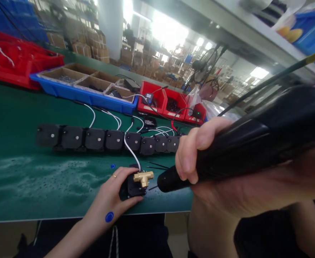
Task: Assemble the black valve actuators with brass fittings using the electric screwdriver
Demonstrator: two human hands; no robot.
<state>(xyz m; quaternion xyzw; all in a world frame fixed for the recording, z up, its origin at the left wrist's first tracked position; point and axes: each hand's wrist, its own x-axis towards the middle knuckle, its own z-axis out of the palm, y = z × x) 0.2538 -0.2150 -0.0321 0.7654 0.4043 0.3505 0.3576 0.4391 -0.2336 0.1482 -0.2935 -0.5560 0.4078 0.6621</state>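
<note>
Left hand has a black unit with a brass tee gripped near the table's front edge; right hand is wrapped round a fat black driver, blocking much of the right side. Row of similar units behind, end hidden, then red bins. Can't tell if the bit touches anything.
</note>
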